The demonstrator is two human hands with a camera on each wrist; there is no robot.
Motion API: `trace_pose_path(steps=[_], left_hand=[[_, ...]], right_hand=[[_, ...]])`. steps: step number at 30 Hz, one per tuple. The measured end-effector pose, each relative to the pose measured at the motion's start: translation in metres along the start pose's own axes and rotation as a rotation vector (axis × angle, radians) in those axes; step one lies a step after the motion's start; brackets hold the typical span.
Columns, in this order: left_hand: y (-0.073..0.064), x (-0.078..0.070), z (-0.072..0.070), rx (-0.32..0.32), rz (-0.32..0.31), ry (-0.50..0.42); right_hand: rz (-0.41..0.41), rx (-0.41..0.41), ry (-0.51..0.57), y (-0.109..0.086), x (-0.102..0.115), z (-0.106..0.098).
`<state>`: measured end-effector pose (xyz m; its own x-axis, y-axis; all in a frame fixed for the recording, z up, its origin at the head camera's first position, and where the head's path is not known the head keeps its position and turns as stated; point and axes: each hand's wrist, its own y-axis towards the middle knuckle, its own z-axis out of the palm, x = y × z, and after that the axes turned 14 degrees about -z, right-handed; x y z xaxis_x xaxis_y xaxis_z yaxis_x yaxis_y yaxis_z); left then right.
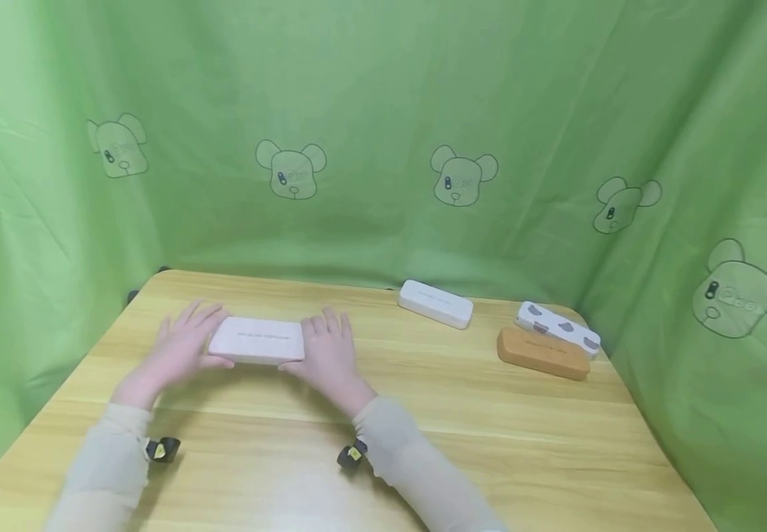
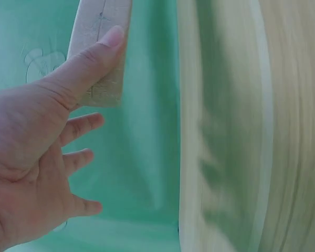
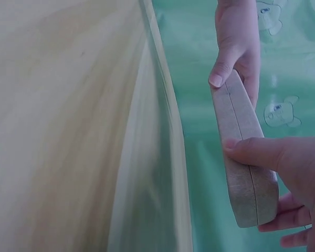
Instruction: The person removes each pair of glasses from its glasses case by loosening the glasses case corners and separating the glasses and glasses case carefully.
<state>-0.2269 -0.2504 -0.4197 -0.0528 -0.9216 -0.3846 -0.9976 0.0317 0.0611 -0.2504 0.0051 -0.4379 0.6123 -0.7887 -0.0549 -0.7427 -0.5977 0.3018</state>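
Both hands hold a pale glasses case level above the left part of the table, one at each end. Dark lettering runs across its lid. My left hand pinches the left end, thumb along the near side; in the left wrist view its other fingers spread out beyond the case. At the opposite end, my right hand grips with the thumb across the side seam and fingers round the back. A thin seam line runs the length of the case in the right wrist view.
A white case lies near the table's back edge. To its right, a brown case sits in front of a white case with grey patches. Green curtains with bear-head outlines surround the wooden table.
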Motion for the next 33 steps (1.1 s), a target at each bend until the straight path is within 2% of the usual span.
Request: trace_pose_path(steps=[11, 18, 24, 28, 33], left_hand=[[-0.009, 0.029, -0.007, 0.045, -0.06, -0.005], [-0.012, 0.037, -0.015, 0.086, -0.088, -0.025], [-0.012, 0.052, -0.017, 0.108, -0.101, -0.02], [-0.014, 0.064, -0.018, 0.117, -0.094, -0.029], [-0.017, 0.078, -0.016, 0.118, -0.046, -0.055]], right_hand=[[-0.035, 0.063, -0.082, 0.013, 0.033, 0.006], [-0.039, 0.08, -0.071, 0.02, 0.046, 0.008], [-0.047, 0.094, -0.059, 0.026, 0.059, 0.009], [-0.057, 0.115, -0.062, 0.029, 0.069, 0.012], [-0.059, 0.133, -0.062, 0.031, 0.079, 0.02]])
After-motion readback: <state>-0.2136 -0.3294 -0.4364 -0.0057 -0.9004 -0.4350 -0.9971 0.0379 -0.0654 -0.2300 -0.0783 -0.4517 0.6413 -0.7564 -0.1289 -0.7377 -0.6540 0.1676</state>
